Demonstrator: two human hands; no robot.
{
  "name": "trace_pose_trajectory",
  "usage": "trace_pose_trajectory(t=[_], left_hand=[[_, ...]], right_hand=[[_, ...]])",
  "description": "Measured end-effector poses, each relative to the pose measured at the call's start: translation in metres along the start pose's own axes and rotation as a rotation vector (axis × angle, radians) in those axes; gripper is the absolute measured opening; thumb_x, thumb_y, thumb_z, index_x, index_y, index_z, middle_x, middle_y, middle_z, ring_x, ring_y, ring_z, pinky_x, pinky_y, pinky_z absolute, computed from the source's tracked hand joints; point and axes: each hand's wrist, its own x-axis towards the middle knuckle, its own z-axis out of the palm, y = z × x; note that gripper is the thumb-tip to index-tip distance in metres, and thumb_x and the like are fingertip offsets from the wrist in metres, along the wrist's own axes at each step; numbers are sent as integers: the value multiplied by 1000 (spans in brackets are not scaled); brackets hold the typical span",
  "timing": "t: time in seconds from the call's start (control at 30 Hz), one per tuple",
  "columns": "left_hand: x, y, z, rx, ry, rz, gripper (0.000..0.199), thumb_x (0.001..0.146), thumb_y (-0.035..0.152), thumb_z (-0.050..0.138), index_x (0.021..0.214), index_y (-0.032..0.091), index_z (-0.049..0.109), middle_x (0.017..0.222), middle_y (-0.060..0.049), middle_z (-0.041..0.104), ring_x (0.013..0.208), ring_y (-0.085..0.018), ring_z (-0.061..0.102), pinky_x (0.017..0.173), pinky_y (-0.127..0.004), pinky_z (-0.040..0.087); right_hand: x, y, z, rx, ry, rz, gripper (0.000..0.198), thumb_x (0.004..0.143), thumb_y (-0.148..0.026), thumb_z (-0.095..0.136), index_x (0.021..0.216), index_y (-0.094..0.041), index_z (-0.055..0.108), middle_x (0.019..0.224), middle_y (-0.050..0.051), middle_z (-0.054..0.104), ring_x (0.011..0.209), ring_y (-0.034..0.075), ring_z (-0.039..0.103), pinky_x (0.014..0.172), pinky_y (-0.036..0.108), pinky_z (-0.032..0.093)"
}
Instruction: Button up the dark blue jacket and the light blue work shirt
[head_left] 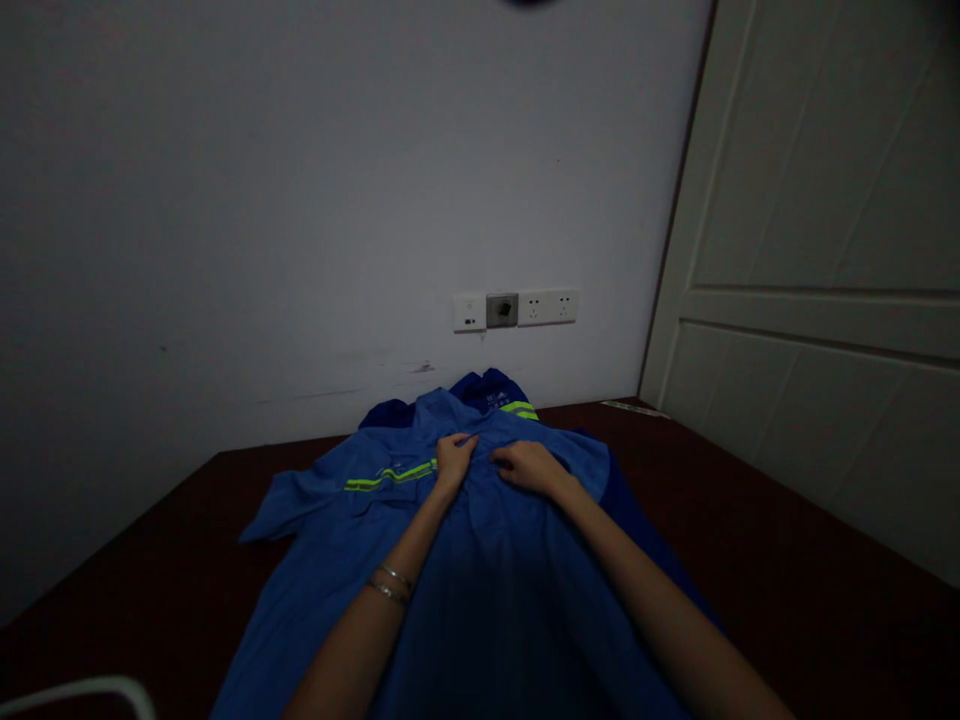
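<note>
A light blue short-sleeved work shirt (330, 560) with a yellow-green reflective stripe lies spread out, its collar end toward the wall. My left hand (454, 462) is closed on the cloth at the middle of the chest, beside the stripe's inner end. Just to its right, my right hand (531, 468) has curled fingers pinching at the front of the same shirt. The small gap between the two hands shows creased cloth; what lies under the fingertips is too dark and small to make out. A darker blue garment (495, 388) with a similar stripe shows behind the collar.
The dark reddish-brown surface (180, 560) under the clothes meets a pale wall (300, 200). Wall sockets (547, 307) sit above the shirt. A white panelled door (810, 330) stands on the right. A white curved bar (97, 687) shows at the lower left.
</note>
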Motion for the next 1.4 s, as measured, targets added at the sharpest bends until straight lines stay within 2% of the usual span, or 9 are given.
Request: trace_pose_trajectory(t=[0.23, 0.53, 0.67, 0.8, 1.0, 1.23, 1.4], left_hand=[[2, 2, -4, -36, -65, -11, 26, 68, 30, 60, 80, 10, 71, 81, -9, 70, 77, -19, 62, 71, -27, 46], [5, 0, -7, -96, -142, -18, 28, 68, 34, 58, 74, 10, 71, 70, -5, 69, 65, -17, 60, 61, -25, 45], [4, 1, -7, -104, -140, -11, 29, 68, 36, 57, 72, 11, 71, 70, -4, 68, 70, -18, 60, 64, -25, 44], [4, 2, -6, -112, -143, -12, 30, 69, 36, 57, 72, 10, 71, 71, -5, 69, 72, -19, 60, 65, -26, 44], [2, 3, -5, -129, -155, -22, 29, 69, 35, 57, 72, 10, 71, 72, -6, 69, 71, -18, 60, 65, -26, 44], [0, 7, -6, -147, -170, -30, 23, 67, 30, 60, 70, 10, 71, 73, -6, 69, 74, -19, 61, 70, -27, 45], [0, 9, -6, -167, -135, -41, 20, 65, 25, 64, 78, 12, 71, 84, -8, 70, 83, -20, 61, 78, -30, 45]], right_hand=[[-1, -1, 7, -128, 24, -85, 26, 82, -25, 48, 106, -25, 59, 102, 5, 62, 82, 18, 60, 65, 24, 41], [-2, 3, 16, -182, 79, -107, 23, 88, -27, 40, 98, -21, 60, 103, 6, 57, 81, 14, 57, 63, 21, 39], [-2, 4, 21, -196, 131, -142, 24, 89, -26, 39, 91, -18, 62, 97, 6, 58, 77, 14, 55, 62, 22, 38], [-2, 5, 26, -204, 162, -146, 25, 90, -25, 37, 91, -17, 61, 95, 6, 58, 75, 14, 54, 61, 22, 38], [-3, 2, 27, -209, 188, -108, 25, 90, -23, 36, 95, -17, 60, 98, 9, 57, 87, 17, 51, 64, 23, 41], [-3, 1, 23, -211, 181, -114, 24, 90, -23, 36, 90, -17, 59, 97, 10, 57, 92, 19, 47, 65, 25, 43], [-2, 2, 19, -105, 319, -82, 28, 92, -25, 29, 99, -17, 55, 99, 9, 56, 93, 19, 48, 73, 28, 44]])
